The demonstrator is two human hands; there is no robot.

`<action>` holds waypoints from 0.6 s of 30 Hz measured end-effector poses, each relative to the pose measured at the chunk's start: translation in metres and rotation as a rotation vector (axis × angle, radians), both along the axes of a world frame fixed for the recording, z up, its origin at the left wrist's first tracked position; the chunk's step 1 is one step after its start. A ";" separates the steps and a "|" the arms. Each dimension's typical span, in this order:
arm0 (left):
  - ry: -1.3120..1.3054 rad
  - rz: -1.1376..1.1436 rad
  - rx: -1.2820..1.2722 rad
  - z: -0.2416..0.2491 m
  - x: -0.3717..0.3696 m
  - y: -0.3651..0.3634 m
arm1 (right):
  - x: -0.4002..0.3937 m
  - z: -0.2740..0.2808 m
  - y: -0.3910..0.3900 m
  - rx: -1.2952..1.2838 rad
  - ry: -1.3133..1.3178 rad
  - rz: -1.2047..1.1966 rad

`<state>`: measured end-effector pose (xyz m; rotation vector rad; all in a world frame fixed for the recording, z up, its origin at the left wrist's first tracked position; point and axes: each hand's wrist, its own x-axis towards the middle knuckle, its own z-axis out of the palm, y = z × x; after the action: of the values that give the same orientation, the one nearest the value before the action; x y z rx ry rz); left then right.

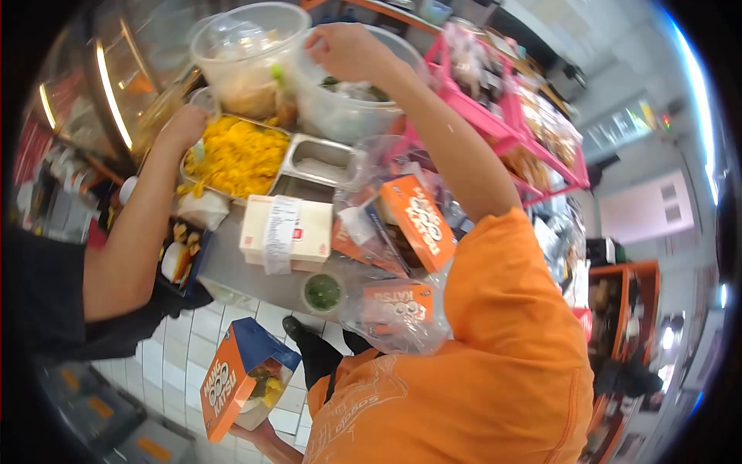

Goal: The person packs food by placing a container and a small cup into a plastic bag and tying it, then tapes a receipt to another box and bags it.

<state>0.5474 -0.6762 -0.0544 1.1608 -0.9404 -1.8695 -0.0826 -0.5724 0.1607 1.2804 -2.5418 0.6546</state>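
My left hand (pixel 267 437) holds an open orange and dark blue takeaway box (pixel 224 387) from below, low over the floor. Yellow food and other pieces show inside it. My right hand (pixel 344 50) is raised over a large translucent tub (pixel 340 116) with leafy greens in the bottom. Its fingers are bent together in a pinch; what is between them, if anything, is too small to make out. On the counter below, a small cup of chopped greens (pixel 322 292) stands beside a closed cream box (pixel 309 232) with a receipt on it.
A co-worker's hand (pixel 185 127) reaches to a tray of yellow shredded food (pixel 239 155). Beside it are a steel pan (pixel 321 161) and another tub (pixel 255 69). Orange boxes (pixel 417 220) in plastic bags lie near my body. Pink baskets (pixel 506 139) hold bagged goods.
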 end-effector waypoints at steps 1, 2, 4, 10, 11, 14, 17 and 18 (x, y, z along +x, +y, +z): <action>0.014 -0.041 0.007 0.000 -0.009 -0.006 | 0.059 0.038 0.023 -0.069 -0.145 -0.002; 0.073 -0.040 0.028 0.001 -0.020 -0.011 | 0.074 0.048 0.056 -0.098 -0.206 0.033; 0.187 -0.019 0.073 0.006 -0.038 -0.016 | 0.108 0.085 0.136 -0.080 -0.346 -0.065; 0.100 -0.040 0.048 0.036 -0.071 -0.002 | 0.045 0.050 0.470 0.368 0.045 -1.351; 0.098 -0.024 0.085 0.043 -0.081 0.006 | 0.042 0.039 0.499 0.322 0.027 -1.390; 0.183 -0.254 -0.035 -0.001 -0.068 -0.019 | 0.015 0.007 0.535 0.460 0.078 -1.231; 0.317 -0.281 -0.264 0.023 -0.105 0.005 | 0.079 0.053 0.469 0.083 -0.052 -1.060; 0.364 -0.378 -0.304 0.035 -0.115 0.016 | 0.049 0.017 0.493 0.100 0.058 -1.211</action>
<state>0.4320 -0.6601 -0.0195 0.4616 -1.2364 -2.0448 -0.0337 -0.0796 0.1777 -0.3404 -2.6695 0.1869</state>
